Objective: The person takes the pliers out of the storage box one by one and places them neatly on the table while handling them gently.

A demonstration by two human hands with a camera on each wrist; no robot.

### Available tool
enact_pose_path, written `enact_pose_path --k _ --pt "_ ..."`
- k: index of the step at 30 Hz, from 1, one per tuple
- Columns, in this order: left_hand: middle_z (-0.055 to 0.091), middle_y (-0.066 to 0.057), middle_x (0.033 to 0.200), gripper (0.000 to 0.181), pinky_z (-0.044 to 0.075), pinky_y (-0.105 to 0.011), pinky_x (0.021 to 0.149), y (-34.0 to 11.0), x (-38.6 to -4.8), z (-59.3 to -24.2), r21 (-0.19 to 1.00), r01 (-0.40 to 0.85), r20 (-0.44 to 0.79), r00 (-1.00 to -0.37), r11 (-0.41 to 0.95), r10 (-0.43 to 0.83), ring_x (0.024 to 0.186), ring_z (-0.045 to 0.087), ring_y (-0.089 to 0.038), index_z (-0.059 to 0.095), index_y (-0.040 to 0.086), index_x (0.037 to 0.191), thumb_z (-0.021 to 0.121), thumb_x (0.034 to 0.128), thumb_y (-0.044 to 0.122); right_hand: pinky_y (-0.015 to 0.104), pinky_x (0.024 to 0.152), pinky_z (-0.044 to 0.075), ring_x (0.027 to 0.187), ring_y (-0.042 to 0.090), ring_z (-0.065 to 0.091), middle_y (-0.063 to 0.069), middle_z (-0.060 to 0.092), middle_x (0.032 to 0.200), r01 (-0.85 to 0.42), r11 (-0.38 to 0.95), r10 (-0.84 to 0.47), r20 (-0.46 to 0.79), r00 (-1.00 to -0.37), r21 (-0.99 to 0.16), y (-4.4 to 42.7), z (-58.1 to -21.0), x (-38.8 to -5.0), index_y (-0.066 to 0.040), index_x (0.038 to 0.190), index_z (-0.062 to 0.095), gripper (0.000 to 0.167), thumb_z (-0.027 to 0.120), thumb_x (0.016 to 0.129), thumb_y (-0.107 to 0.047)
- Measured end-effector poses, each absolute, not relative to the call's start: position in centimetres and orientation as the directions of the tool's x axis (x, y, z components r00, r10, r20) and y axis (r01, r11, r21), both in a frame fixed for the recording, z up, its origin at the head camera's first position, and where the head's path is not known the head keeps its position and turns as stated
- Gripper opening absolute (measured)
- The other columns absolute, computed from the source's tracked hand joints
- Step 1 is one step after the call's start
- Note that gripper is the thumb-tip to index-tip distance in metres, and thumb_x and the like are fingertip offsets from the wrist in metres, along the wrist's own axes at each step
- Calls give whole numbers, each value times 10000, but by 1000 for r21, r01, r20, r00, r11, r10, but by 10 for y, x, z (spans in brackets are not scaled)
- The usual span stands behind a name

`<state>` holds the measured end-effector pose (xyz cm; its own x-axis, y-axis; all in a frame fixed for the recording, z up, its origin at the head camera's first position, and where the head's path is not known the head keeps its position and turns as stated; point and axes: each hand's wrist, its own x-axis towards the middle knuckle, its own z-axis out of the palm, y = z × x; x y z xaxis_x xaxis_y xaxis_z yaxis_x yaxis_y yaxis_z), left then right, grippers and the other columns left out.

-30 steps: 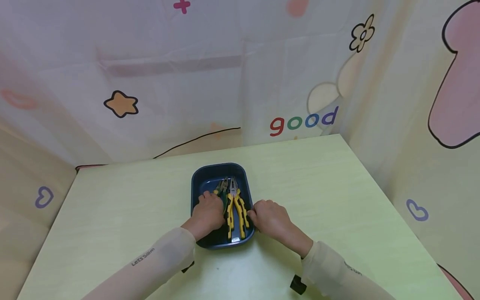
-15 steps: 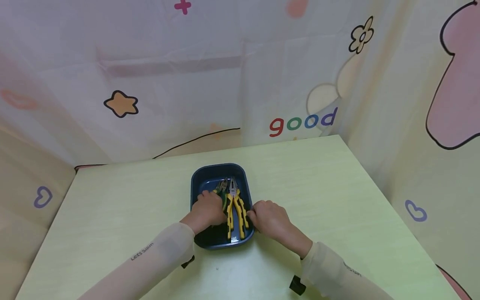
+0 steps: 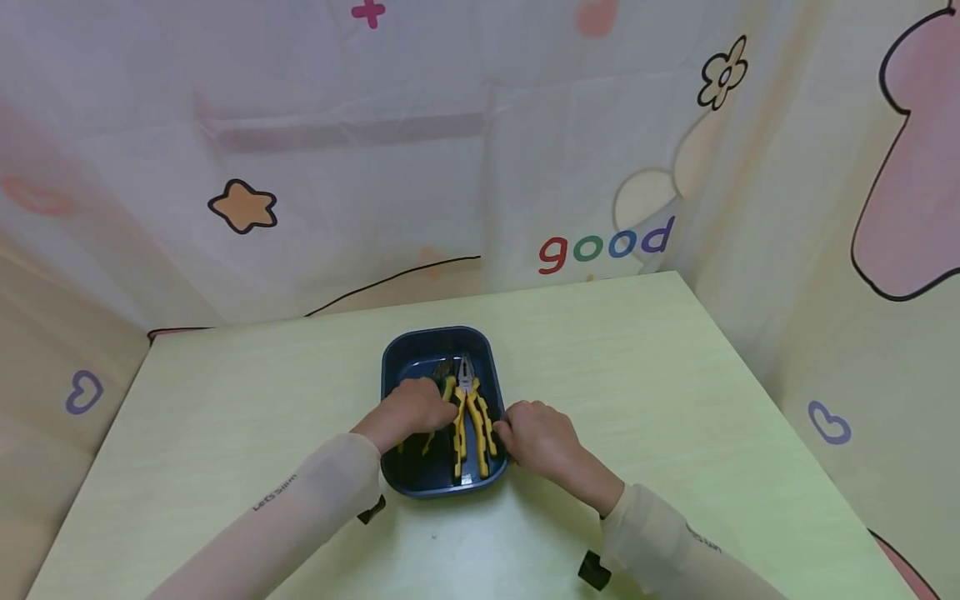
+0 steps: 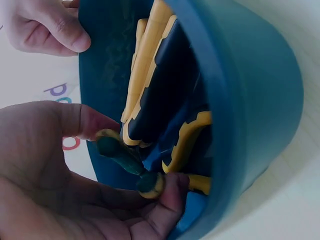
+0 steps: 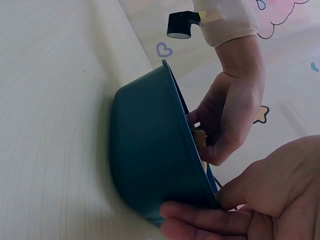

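Observation:
A dark blue-green bin [image 3: 420,486] holds several pliers. My left hand [image 3: 412,408] is over its left part, thumb and fingers gripping the green handles of a pair of pliers [image 4: 125,159], whose handle ends are edged in yellow. The head of that pair is mostly hidden from the head view. Beside it, yellow-and-black pliers [image 3: 471,408] lie with jaws toward the far end. More yellow-and-black handles [image 4: 186,140] show below the left hand. My right hand [image 3: 542,437] pinches the bin's right rim, thumb inside and fingers along the outer wall [image 5: 150,145].
The bin stands on a pale green table [image 3: 637,375]. A printed curtain [image 3: 360,167] hangs behind the table and along both sides. Small black devices [image 3: 595,570] hang beneath both wrists.
My left hand has risen a little and shifted slightly away from me, bringing the green-handled pliers with it. Yellow handles underneath have come into sight. The right hand stays on the rim.

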<state>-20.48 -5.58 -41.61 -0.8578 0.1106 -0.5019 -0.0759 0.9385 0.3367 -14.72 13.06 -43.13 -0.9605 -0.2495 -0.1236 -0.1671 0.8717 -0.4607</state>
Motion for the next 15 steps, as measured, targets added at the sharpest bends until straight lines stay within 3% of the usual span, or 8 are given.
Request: enact_pose_path --k 9,15 --pt "575 -98 787 407 545 -333 676 -58 -211 -411 350 -96 -487 -868 932 94 764 691 -252 658 -12 982 530 1055 367 263 455 366 484 140 489 -11 520 534 -159 879 -240 -128 -962 -450 130 -430 -148 -114 614 584 420 616 1027 -181" --pt "594 -121 873 560 571 -393 784 -59 -215 -409 319 -87 -494 -865 944 88 827 673 -262 653 -48 1222 490 1077 467 263 458 373 486 139 494 -13 522 530 -159 877 -242 -130 -962 -453 130 -430 -147 -111 617 589 416 618 1027 -181"
